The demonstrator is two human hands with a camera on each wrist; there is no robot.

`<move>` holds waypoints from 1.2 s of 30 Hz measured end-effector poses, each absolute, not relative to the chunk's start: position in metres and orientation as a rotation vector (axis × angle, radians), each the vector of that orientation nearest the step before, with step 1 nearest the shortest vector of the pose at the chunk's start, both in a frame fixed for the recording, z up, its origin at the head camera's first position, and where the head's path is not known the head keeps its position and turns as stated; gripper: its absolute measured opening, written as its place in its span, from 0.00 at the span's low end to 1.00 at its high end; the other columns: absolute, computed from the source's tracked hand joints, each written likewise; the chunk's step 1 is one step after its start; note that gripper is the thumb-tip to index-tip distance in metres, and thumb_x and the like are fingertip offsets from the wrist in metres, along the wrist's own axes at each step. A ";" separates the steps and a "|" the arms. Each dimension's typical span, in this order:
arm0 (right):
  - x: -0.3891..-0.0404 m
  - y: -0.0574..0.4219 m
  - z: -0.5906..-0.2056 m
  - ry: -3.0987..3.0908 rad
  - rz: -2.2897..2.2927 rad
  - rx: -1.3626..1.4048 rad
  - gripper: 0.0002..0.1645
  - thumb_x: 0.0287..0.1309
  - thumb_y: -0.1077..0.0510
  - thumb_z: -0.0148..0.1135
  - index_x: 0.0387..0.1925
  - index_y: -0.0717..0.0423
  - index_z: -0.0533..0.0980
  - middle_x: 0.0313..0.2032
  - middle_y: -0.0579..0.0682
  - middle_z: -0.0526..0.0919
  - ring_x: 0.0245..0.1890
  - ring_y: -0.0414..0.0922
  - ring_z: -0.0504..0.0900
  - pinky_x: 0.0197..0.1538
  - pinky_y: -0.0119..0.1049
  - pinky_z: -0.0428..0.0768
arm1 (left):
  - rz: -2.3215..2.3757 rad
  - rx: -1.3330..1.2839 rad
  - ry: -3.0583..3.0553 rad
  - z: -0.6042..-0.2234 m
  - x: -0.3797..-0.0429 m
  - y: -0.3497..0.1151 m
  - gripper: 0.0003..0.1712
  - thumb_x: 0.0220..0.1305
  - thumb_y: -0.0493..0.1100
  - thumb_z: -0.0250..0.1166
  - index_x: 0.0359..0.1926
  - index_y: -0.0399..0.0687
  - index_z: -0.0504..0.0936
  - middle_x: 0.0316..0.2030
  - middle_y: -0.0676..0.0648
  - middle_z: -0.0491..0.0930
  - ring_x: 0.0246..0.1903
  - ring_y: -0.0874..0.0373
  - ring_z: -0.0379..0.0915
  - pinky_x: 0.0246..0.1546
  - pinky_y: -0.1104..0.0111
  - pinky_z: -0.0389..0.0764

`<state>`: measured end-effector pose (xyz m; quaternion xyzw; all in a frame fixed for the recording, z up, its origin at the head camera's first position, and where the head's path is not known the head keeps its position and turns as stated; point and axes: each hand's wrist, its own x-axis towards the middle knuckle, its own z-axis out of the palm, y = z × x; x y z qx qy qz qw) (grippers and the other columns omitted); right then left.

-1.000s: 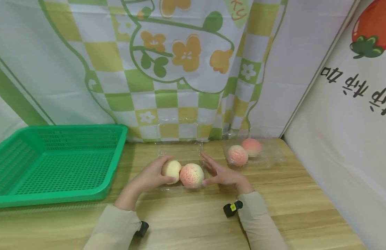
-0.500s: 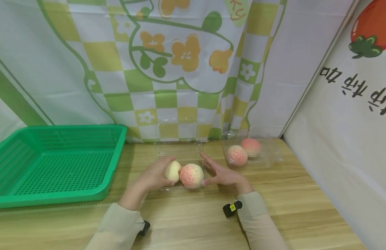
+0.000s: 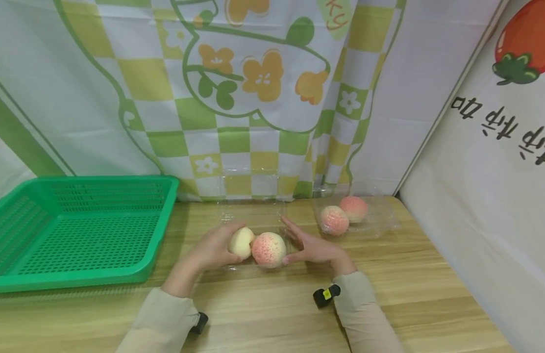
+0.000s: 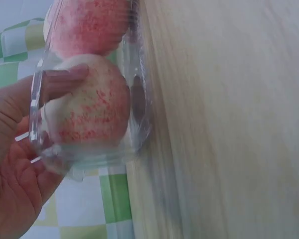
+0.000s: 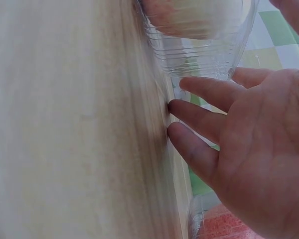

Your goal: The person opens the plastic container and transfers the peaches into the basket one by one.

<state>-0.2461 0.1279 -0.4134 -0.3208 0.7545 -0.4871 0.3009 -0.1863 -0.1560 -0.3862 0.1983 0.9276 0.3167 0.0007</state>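
In the head view, a pale yellow peach (image 3: 242,243) and a pink-speckled peach (image 3: 269,250) sit side by side in a clear plastic box (image 3: 252,210) with its lid raised at the back. My left hand (image 3: 210,247) grips the pale peach from the left. The left wrist view has the thumb (image 4: 65,82) lying over that peach (image 4: 92,107), behind the clear wall. At the box's right side is my right hand (image 3: 314,247), its fingers spread. Those fingers (image 5: 199,92) look fairly straight in the right wrist view, close to the box's end, and hold nothing.
To the left stands a green plastic basket (image 3: 162,245) with perforated walls. A second clear box (image 3: 378,223) at the back right holds two pink peaches (image 3: 334,220). A checkered curtain (image 3: 237,142) hangs behind the wooden table (image 3: 263,314).
My left hand first moves a little right, then back left, with the pale peach in it. The speckled peach has shifted slightly left. My right hand stays nearly still.
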 end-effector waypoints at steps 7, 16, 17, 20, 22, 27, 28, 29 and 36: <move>-0.247 0.128 -0.416 2.004 -1.294 -0.849 0.67 0.59 0.59 0.70 0.79 0.45 0.29 0.79 0.63 0.38 0.79 0.60 0.38 0.77 0.59 0.45 | 1.049 0.631 2.890 -0.384 -0.183 -0.164 0.44 0.48 0.34 0.78 0.67 0.33 0.70 0.61 0.32 0.75 0.61 0.35 0.72 0.60 0.43 0.74; -0.247 0.129 -0.416 2.003 -1.287 -0.871 0.66 0.60 0.58 0.69 0.79 0.46 0.29 0.79 0.64 0.38 0.79 0.59 0.38 0.77 0.59 0.46 | 1.287 0.596 2.774 -0.375 -0.176 -0.170 0.46 0.50 0.37 0.77 0.70 0.39 0.68 0.64 0.34 0.73 0.60 0.39 0.73 0.56 0.48 0.78; -0.247 0.129 -0.416 2.007 -1.284 -0.874 0.66 0.60 0.58 0.69 0.79 0.46 0.29 0.79 0.64 0.38 0.79 0.59 0.38 0.77 0.59 0.46 | 1.302 0.605 2.769 -0.373 -0.175 -0.170 0.45 0.50 0.37 0.77 0.70 0.39 0.68 0.64 0.34 0.73 0.60 0.38 0.73 0.57 0.48 0.78; -0.248 0.129 -0.416 2.007 -1.283 -0.882 0.66 0.60 0.58 0.69 0.79 0.46 0.29 0.79 0.64 0.39 0.79 0.59 0.38 0.77 0.59 0.46 | 1.336 0.617 2.758 -0.369 -0.173 -0.170 0.45 0.50 0.36 0.77 0.70 0.39 0.68 0.65 0.35 0.73 0.63 0.38 0.72 0.60 0.47 0.76; -0.248 0.129 -0.416 2.006 -1.285 -0.890 0.66 0.61 0.57 0.69 0.79 0.46 0.29 0.79 0.64 0.39 0.79 0.59 0.38 0.77 0.59 0.46 | 1.348 0.633 2.751 -0.366 -0.172 -0.169 0.45 0.50 0.35 0.77 0.70 0.39 0.68 0.65 0.35 0.72 0.64 0.38 0.70 0.63 0.47 0.74; -0.248 0.130 -0.414 2.002 -1.288 -0.903 0.67 0.60 0.57 0.69 0.79 0.47 0.28 0.79 0.63 0.37 0.79 0.58 0.38 0.78 0.58 0.45 | 1.374 0.648 2.741 -0.360 -0.169 -0.170 0.46 0.50 0.35 0.77 0.70 0.40 0.68 0.66 0.36 0.72 0.65 0.38 0.70 0.64 0.47 0.73; -0.247 0.130 -0.414 2.005 -1.286 -0.903 0.67 0.60 0.57 0.69 0.79 0.47 0.28 0.79 0.63 0.37 0.79 0.58 0.38 0.78 0.57 0.45 | 1.376 0.653 2.743 -0.358 -0.168 -0.170 0.46 0.49 0.35 0.77 0.70 0.40 0.68 0.66 0.36 0.72 0.65 0.38 0.70 0.64 0.47 0.73; -0.247 0.129 -0.414 2.006 -1.286 -0.901 0.67 0.60 0.57 0.69 0.79 0.47 0.28 0.79 0.62 0.37 0.79 0.58 0.38 0.78 0.57 0.45 | 1.380 0.661 2.748 -0.357 -0.167 -0.171 0.46 0.49 0.35 0.77 0.70 0.40 0.68 0.66 0.36 0.72 0.65 0.38 0.70 0.64 0.46 0.73; -0.248 0.129 -0.415 2.030 -1.277 -0.882 0.67 0.59 0.58 0.70 0.79 0.47 0.29 0.79 0.62 0.38 0.79 0.56 0.39 0.78 0.56 0.44 | 1.391 0.731 2.802 -0.340 -0.158 -0.178 0.48 0.49 0.35 0.78 0.71 0.43 0.67 0.66 0.37 0.72 0.64 0.38 0.70 0.64 0.48 0.73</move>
